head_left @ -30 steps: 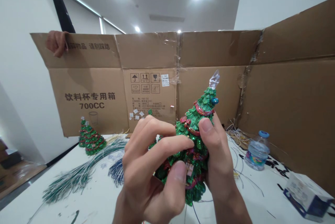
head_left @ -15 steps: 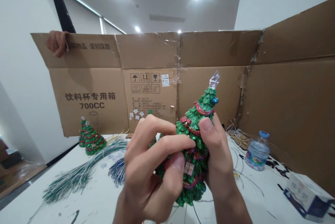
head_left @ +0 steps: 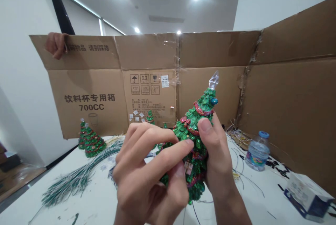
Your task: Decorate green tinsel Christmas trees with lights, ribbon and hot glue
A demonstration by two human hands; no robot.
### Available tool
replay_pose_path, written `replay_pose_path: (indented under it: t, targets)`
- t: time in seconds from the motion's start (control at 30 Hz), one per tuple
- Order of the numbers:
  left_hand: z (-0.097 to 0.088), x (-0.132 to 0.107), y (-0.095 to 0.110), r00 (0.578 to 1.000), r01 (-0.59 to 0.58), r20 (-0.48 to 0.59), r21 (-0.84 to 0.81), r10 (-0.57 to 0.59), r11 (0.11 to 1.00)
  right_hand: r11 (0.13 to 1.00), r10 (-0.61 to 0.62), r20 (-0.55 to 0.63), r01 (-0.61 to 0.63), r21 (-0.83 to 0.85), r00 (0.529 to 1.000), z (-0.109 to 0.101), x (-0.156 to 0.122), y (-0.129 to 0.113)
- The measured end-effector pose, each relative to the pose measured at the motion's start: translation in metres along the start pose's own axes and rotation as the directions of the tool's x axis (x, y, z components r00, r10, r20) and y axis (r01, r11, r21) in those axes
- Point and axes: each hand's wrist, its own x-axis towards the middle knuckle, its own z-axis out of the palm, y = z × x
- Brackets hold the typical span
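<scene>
Cardboard screen point(head_left: 149, 53) behind a white worktop point(head_left: 86, 197). Centre frame: glittered green model Christmas tree point(head_left: 199, 158), tilted slightly, gripped by both hands. Left hand point(head_left: 141, 172), fingers point(head_left: 168, 149) curled onto its front; right hand point(head_left: 216, 158) closed around its side. Small pale tag point(head_left: 188, 168), possibly paper, among the branches.

White table point(head_left: 91, 200), two glittery green trees point(head_left: 90, 144) standing together at the far left, a bundle of green-and-white wires point(head_left: 78, 181), a blue wire bundle point(head_left: 112, 174) partly hidden, loose thin wires point(head_left: 244, 174), an upright water bottle point(head_left: 258, 156), a white-and-blue box point(head_left: 304, 193) near the right edge
</scene>
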Motion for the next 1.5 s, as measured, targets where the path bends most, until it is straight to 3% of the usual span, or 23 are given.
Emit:
replay_pose_path:
  t: [0.2, 0.6, 1.13, 1.5]
  targets:
    - [0.004, -0.006, 0.000, 0.996, -0.093, -0.002, 0.095, 0.094, 0.991, 0.988, 0.123, -0.016, -0.121, 0.100, 0.992, 0.003, -0.001, -0.011]
    - [0.012, -0.012, 0.006, 0.994, -0.031, -0.096, 0.112, 0.042, 0.993, 0.972, 0.169, -0.021, -0.163, 0.170, 0.985, 0.004, -0.001, -0.013]
    - [0.007, -0.012, -0.001, 0.990, -0.118, -0.061, 0.143, 0.128, 0.983, 0.984, 0.158, -0.049, -0.153, 0.094, 0.986, 0.002, 0.000, -0.010]
    - [0.003, -0.010, 0.001, 0.992, -0.110, -0.041, 0.143, 0.117, 0.984, 0.991, 0.125, -0.043, -0.123, 0.059, 0.991, 0.001, -0.001, -0.008]
